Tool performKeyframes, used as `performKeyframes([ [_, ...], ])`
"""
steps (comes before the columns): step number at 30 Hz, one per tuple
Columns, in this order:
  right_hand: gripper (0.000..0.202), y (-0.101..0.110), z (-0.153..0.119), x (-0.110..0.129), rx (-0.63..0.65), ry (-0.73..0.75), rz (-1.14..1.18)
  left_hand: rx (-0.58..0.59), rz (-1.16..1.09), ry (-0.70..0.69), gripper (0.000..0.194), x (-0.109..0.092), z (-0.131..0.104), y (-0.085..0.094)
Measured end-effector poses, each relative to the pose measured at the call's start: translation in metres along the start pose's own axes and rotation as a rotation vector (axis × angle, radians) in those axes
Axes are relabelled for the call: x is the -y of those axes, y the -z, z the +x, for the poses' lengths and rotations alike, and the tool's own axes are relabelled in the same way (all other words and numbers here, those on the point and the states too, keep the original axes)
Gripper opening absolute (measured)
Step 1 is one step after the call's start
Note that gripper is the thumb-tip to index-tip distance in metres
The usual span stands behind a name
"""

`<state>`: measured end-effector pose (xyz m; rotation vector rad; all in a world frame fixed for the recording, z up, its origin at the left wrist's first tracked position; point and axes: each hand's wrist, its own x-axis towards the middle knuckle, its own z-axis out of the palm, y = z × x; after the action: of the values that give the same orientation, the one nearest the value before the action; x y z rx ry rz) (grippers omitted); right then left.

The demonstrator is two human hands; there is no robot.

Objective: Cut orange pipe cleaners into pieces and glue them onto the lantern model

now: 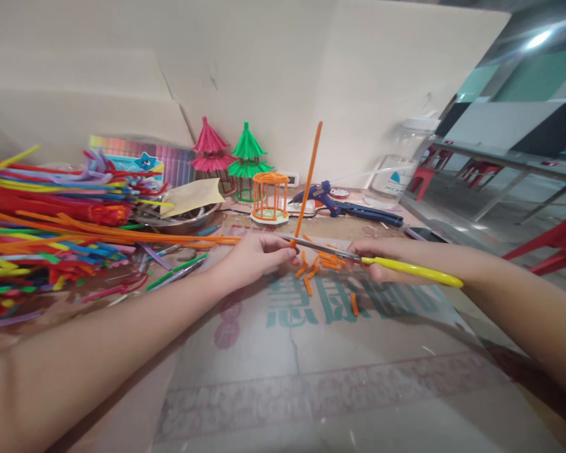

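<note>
An orange pipe cleaner [310, 173] stands nearly upright, its lower end pinched between the fingertips of my left hand [259, 259]. My right hand [375, 257] is closed on yellow-handled scissors [405, 268]. Their metal blades point left and meet the pipe cleaner's lower end just above my left fingertips; whether they have cut into it cannot be made out. Several short orange pieces [330, 261] lie on the printed sheet [273, 377] below the blades and beside my left hand. A single short piece [354, 304] lies apart, nearer to me.
Bundles of coloured pipe cleaners [56, 214] cover the left side. Behind stand a pink tower [210, 151], a green tower [248, 157] and an orange cage [270, 198]. A glue gun [323, 196], a stapler-like blue tool [370, 214] and a clear bottle [396, 170] are at the back right.
</note>
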<state>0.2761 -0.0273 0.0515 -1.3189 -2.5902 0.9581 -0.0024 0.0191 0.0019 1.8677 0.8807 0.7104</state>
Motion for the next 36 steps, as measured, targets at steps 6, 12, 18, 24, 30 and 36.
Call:
performKeyframes([
  [6,0.066,0.0,0.004,-0.003,0.009,0.034,-0.032,0.001,0.003,-0.004,0.02,-0.002,0.0,0.0],
  [12,0.058,-0.003,0.006,-0.008,-0.013,0.05,-0.006,0.011,-0.009,0.002,0.021,-0.002,0.0,0.0],
  [18,0.052,-0.009,0.006,-0.016,-0.016,0.002,0.036,0.0,-0.03,0.006,0.021,0.002,0.001,0.0],
  [24,0.039,-0.016,0.012,-0.02,-0.067,-0.051,0.022,-0.011,-0.072,0.036,0.021,0.002,-0.002,0.0],
  [30,0.039,-0.024,0.014,-0.004,-0.14,-0.13,-0.021,-0.026,-0.058,0.088,0.022,0.001,-0.002,0.0],
  [36,0.041,-0.017,0.005,-0.017,-0.224,-0.135,-0.014,-0.11,-0.003,0.121,0.028,0.006,-0.002,-0.001],
])
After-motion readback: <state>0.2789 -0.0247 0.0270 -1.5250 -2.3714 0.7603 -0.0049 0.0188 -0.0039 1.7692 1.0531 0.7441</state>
